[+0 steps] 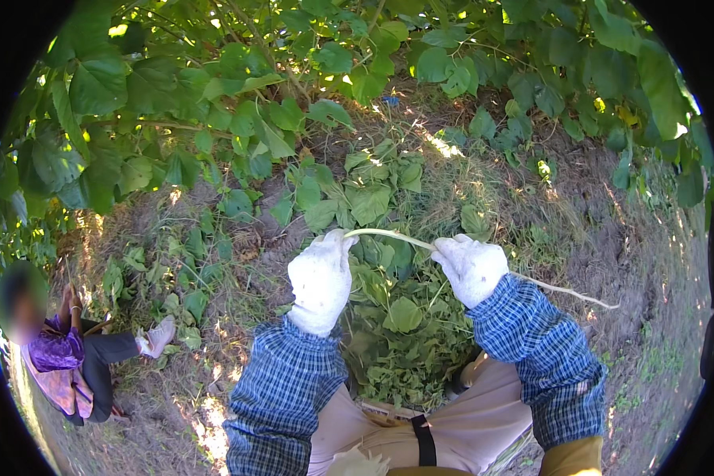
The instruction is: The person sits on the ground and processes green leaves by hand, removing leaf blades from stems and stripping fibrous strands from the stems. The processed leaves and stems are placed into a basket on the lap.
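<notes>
Between my two white-gloved hands a thin, pale green stem (pixel 392 234) bows slightly upward. My left hand (pixel 321 276) pinches its left end, and my right hand (pixel 471 268) grips it farther along. Past the right hand the stem runs on behind the wrist, and its thin tail (pixel 571 293) sticks out to the right. No leaves show on the visible stem. Below both hands, between my legs, lies a heap of cut green leaves (pixel 403 315). Blue checked sleeves cover my forearms.
Leafy green bushes (pixel 184 107) arch across the top. More leafy cuttings (pixel 369 196) lie on the grassy soil ahead. At the left sits a person in a purple top (pixel 56 345), with loose leaves (pixel 190 297) nearby. Bare soil (pixel 636 285) stretches to the right.
</notes>
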Tool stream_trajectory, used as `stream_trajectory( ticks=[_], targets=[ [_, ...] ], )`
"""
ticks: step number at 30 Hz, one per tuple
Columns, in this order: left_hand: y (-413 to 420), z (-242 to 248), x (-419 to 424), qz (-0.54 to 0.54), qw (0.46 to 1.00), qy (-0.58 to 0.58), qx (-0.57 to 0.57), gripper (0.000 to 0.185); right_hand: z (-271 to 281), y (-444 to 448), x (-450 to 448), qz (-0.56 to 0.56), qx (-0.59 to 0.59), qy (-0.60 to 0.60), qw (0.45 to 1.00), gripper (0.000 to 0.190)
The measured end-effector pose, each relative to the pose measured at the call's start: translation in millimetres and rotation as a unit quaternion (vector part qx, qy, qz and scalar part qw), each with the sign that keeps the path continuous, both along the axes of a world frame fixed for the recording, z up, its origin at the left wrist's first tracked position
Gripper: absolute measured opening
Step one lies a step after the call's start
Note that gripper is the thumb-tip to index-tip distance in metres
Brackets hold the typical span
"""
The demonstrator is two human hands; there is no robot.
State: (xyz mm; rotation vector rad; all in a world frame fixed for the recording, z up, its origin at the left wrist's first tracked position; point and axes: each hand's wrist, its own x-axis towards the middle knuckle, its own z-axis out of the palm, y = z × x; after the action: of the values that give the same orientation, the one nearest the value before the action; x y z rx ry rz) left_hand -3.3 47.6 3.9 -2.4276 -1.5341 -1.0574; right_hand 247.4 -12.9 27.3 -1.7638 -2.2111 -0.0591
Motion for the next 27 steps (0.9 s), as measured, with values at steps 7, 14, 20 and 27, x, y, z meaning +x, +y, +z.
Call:
stream_trajectory(
  ticks=[7,14,20,27],
  targets=[
    [11,-7,9,-0.035,0.984,-0.171,-0.033,0.016,7,3,-8,-0.018,0.014,-0.007,1.000,0.023],
    [4,5,21,-0.055,0.890,-0.393,-0.224,0.018,12,3,-12,-0.034,0.007,-0.005,0.999,0.024],
    [3,10,31,-0.078,0.808,-0.515,-0.274,0.028,11,4,-17,-0.026,0.017,0.009,0.999,0.022],
    [4,15,38,-0.143,0.662,-0.666,-0.314,0.033,-11,8,-29,0.040,0.045,0.105,0.993,0.020]
  ],
)
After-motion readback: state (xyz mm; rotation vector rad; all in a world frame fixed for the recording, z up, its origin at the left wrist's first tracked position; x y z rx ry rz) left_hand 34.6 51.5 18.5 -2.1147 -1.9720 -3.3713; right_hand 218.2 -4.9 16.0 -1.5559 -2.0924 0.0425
